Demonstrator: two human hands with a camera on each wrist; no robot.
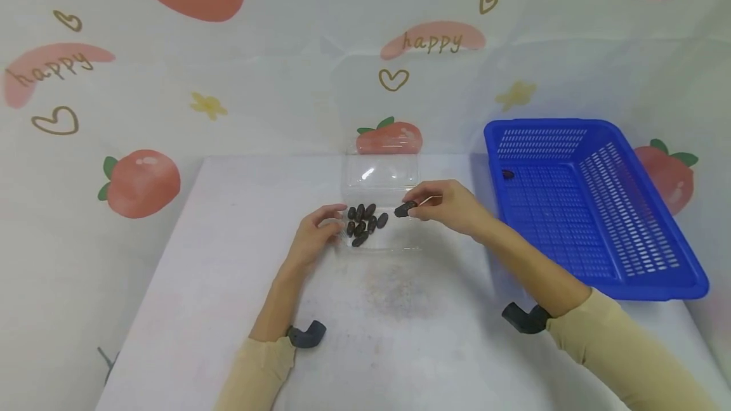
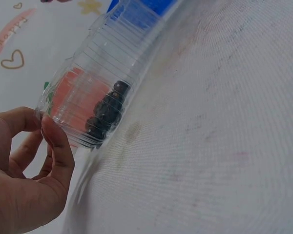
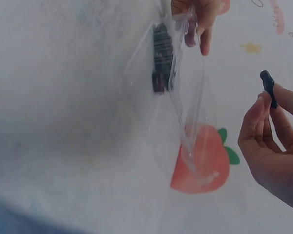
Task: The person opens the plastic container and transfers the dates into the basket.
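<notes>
A clear plastic box [image 1: 400, 236] with its hinged lid [image 1: 381, 173] raised lies on the white table. Several dark, oval dates [image 1: 361, 228] lie in the left part of the box. My left hand [image 1: 313, 236] pinches the left rim of the box between thumb and finger, as the left wrist view shows. Over the right part of the box, my right hand [image 1: 454, 208] holds one dark date [image 3: 268, 87] between thumb and fingertips. That date is apart from the ones inside.
To the right stands a blue plastic basket [image 1: 548, 123] with slotted walls. One date [image 1: 507, 174] lies at its left side. Behind the table hangs a white cloth [image 1: 285, 100] printed with fruit, hearts and "happy".
</notes>
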